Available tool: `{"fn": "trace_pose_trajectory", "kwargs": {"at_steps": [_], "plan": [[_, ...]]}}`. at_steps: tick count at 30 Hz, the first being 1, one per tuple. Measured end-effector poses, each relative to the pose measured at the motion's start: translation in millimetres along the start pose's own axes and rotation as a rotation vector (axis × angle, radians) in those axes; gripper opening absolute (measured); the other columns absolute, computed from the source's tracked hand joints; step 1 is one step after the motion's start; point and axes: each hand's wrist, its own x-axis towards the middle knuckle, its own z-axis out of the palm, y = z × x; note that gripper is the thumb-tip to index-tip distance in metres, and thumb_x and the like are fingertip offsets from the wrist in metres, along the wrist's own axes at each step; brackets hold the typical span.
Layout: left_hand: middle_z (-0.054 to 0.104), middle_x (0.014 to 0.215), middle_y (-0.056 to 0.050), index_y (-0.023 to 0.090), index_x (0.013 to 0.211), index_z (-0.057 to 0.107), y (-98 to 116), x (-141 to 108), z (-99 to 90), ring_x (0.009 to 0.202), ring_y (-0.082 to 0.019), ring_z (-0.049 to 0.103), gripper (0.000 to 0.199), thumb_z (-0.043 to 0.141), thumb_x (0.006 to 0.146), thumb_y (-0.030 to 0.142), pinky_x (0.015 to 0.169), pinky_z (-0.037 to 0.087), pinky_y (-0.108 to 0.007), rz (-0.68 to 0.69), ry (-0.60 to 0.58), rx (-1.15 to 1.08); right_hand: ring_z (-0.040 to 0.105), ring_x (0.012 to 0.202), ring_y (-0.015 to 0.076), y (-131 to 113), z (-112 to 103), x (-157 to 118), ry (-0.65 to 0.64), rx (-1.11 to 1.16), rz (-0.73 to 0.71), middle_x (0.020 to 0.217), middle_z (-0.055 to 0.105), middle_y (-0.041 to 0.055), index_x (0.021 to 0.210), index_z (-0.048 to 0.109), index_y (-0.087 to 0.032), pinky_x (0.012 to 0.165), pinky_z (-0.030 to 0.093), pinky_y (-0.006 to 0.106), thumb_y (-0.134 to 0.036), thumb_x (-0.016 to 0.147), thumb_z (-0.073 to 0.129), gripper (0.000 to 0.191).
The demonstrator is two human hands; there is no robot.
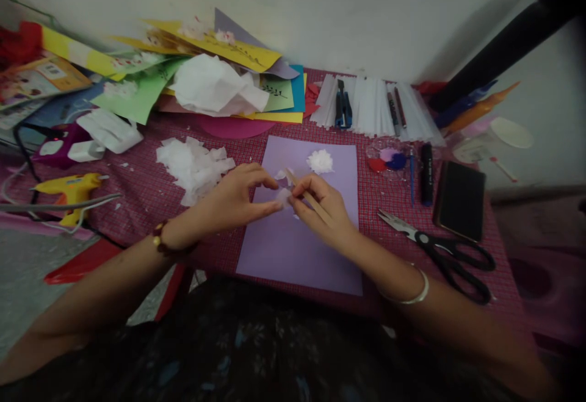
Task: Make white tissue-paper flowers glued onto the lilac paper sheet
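My right hand (325, 210) is closed around a thin wooden stick (317, 207), which slants up to the left over a purple sheet of paper (300, 258). At its fingertips is a small piece of white tissue paper (284, 197). My left hand (242, 194) faces it with thumb and fingers apart; the thumb tip is close to the tissue piece, and I cannot tell whether they touch. A fluffy white tissue-paper cluster (320, 161) sits on the upper part of the sheet. Left of the sheet lies a pile of cut tissue pieces (192, 167).
Scissors (425, 240), a black notebook (460, 201) and a marker (426, 173) lie to the right. Clear glue sticks (368, 109) and a blue cutter (342, 109) are behind. A yellow glue gun (71, 191) with cables is on the left. Decorated cards (233, 48) lean against the wall.
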Motion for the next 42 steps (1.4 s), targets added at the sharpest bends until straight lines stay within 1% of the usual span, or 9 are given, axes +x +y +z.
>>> {"fn": "trace_pose_trajectory", "kwargs": {"at_steps": [4, 6, 8, 13, 18, 24, 31, 36, 42], "plan": [[0.061, 0.069, 0.0, 0.017, 0.071, 0.061, 8, 31, -7.0, 0.065, -0.013, 0.055, 0.015, 0.06, 0.079, 0.029, 0.062, 0.042, -0.026, -0.154, 0.03, -0.255, 0.061, 0.065, 0.012, -2, -10, 1, 0.049, 0.107, 0.006, 0.078, 0.067, -0.0014, 0.09, 0.059, -0.022, 0.061, 0.048, 0.026, -0.025, 0.085, 0.061, 0.006], [0.059, 0.066, 0.0, 0.017, 0.071, 0.062, 1, 44, -17.5, 0.06, -0.011, 0.051, 0.012, 0.063, 0.078, 0.027, 0.057, 0.037, -0.025, -0.243, 0.107, -0.309, 0.063, 0.066, 0.0123, 1, -18, 3, 0.119, 0.169, 0.003, 0.082, 0.069, 0.0008, 0.097, 0.062, -0.021, 0.062, 0.051, 0.027, -0.033, 0.091, 0.057, 0.014], [0.058, 0.066, 0.001, 0.016, 0.07, 0.062, -9, 52, -24.5, 0.059, -0.01, 0.049, 0.013, 0.065, 0.076, 0.027, 0.056, 0.035, -0.025, -0.287, 0.145, -0.341, 0.061, 0.061, 0.0115, 5, -25, 6, 0.172, 0.168, -0.008, 0.075, 0.067, 0.0005, 0.099, 0.065, -0.021, 0.058, 0.05, 0.026, -0.04, 0.094, 0.053, 0.023], [0.057, 0.065, 0.001, 0.016, 0.069, 0.061, -31, 59, -13.1, 0.06, -0.01, 0.049, 0.016, 0.066, 0.074, 0.03, 0.058, 0.034, -0.025, -0.293, 0.016, -0.443, 0.055, 0.058, 0.0117, 19, -28, 8, 0.134, 0.014, -0.054, 0.071, 0.062, 0.0006, 0.094, 0.069, -0.02, 0.055, 0.047, 0.027, -0.043, 0.097, 0.051, 0.029], [0.063, 0.07, -0.001, 0.015, 0.072, 0.065, -39, 56, -0.9, 0.066, -0.012, 0.055, 0.015, 0.064, 0.075, 0.03, 0.062, 0.039, -0.025, -0.271, -0.058, -0.38, 0.061, 0.07, 0.0145, 26, -24, 11, 0.049, -0.182, -0.165, 0.082, 0.067, 0.0031, 0.099, 0.069, -0.021, 0.067, 0.051, 0.031, -0.033, 0.099, 0.049, 0.023], [0.068, 0.072, -0.003, 0.016, 0.072, 0.067, -32, 56, 5.2, 0.068, -0.014, 0.06, 0.014, 0.061, 0.076, 0.027, 0.062, 0.043, -0.025, -0.237, -0.128, -0.266, 0.063, 0.077, 0.0161, 27, -27, 15, 0.084, -0.284, -0.179, 0.086, 0.068, 0.0041, 0.101, 0.069, -0.021, 0.072, 0.052, 0.033, -0.03, 0.099, 0.048, 0.023], [0.066, 0.074, -0.004, 0.017, 0.066, 0.067, -26, 60, 16.7, 0.07, -0.016, 0.059, 0.013, 0.06, 0.075, 0.022, 0.069, 0.045, -0.03, -0.144, -0.014, -0.005, 0.06, 0.063, 0.0136, 17, -26, 9, 0.222, -0.112, -0.144, 0.074, 0.065, 0.0012, 0.094, 0.066, -0.022, 0.061, 0.051, 0.03, -0.039, 0.099, 0.048, 0.025], [0.065, 0.072, -0.004, 0.018, 0.064, 0.067, -27, 62, 20.1, 0.073, -0.017, 0.058, 0.015, 0.059, 0.076, 0.019, 0.074, 0.046, -0.031, -0.098, 0.001, 0.088, 0.062, 0.07, 0.0149, 17, -23, 7, 0.122, -0.13, -0.181, 0.079, 0.066, 0.0023, 0.097, 0.066, -0.022, 0.066, 0.052, 0.031, -0.038, 0.099, 0.047, 0.025], [0.064, 0.072, -0.004, 0.017, 0.065, 0.068, -28, 63, 22.3, 0.074, -0.018, 0.059, 0.015, 0.059, 0.077, 0.018, 0.078, 0.046, -0.033, -0.09, 0.003, 0.05, 0.065, 0.079, 0.0176, 19, -22, 15, 0.037, -0.293, -0.205, 0.087, 0.069, 0.0046, 0.099, 0.067, -0.022, 0.074, 0.052, 0.034, -0.032, 0.099, 0.047, 0.023]]}}
